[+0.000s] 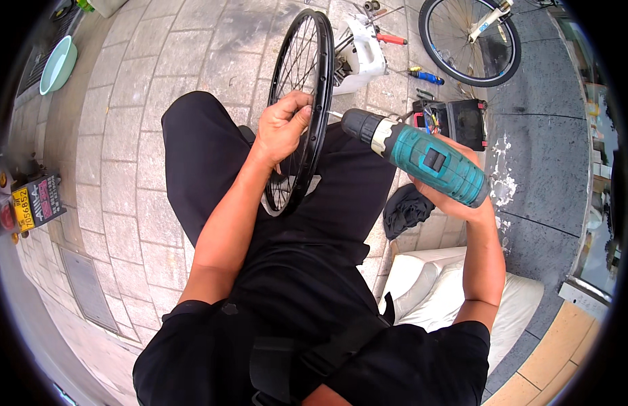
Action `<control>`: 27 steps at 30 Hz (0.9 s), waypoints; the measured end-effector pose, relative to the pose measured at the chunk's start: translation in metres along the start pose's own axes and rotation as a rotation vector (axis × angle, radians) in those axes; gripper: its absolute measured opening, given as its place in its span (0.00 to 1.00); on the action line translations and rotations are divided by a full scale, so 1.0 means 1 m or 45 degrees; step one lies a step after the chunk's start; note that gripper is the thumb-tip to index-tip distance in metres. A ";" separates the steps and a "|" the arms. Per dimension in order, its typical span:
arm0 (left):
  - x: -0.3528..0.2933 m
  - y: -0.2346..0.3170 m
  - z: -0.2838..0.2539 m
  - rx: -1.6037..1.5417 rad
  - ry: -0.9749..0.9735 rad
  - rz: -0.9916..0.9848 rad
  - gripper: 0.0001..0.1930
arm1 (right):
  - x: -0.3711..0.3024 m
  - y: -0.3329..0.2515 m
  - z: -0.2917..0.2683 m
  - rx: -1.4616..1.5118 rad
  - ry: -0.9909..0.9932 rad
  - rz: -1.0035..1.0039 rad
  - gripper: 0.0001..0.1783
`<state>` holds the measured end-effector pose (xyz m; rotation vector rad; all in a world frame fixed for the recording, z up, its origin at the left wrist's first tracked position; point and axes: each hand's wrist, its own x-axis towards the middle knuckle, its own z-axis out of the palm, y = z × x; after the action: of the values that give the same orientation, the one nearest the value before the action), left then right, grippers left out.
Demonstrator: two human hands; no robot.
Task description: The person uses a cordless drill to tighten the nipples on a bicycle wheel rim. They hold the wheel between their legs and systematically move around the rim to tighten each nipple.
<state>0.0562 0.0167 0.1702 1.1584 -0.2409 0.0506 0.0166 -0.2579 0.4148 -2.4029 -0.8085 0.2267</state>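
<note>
A black spoked bicycle wheel (pixel 322 101) without a tire stands upright between my knees. My left hand (pixel 281 128) is closed at its near side, the fingers curled in among the spokes beside the rim. In my right hand (pixel 456 189) is a teal and black cordless drill (pixel 429 162), its handle mostly hidden behind its body. The drill's black chuck (pixel 360 125) points left toward the rim, a short gap away. A thin light-coloured piece shows between chuck and rim; I cannot tell whether it touches the rim.
Beyond the wheel stands a white container (pixel 364 61) of tools and metal parts. To its right lie a blue screwdriver-like tool (pixel 426 77) and an open black toolbox (pixel 459 122). A bicycle's wheel (pixel 436 40) is behind them. Dark cloth (pixel 408 210) lies near a white cushion (pixel 449 291).
</note>
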 end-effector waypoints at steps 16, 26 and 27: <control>0.005 -0.012 -0.001 0.037 -0.071 0.081 0.07 | 0.003 -0.001 0.009 0.157 -0.046 0.553 0.16; 0.011 -0.017 0.013 0.072 -0.074 0.143 0.05 | 0.018 -0.025 -0.002 0.649 0.030 0.945 0.16; 0.010 -0.013 0.019 0.074 -0.045 0.126 0.04 | 0.021 -0.031 -0.005 0.708 0.038 1.014 0.16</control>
<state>0.0653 -0.0063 0.1682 1.2050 -0.3298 0.1249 0.0198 -0.2275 0.4377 -2.0485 0.2542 0.6260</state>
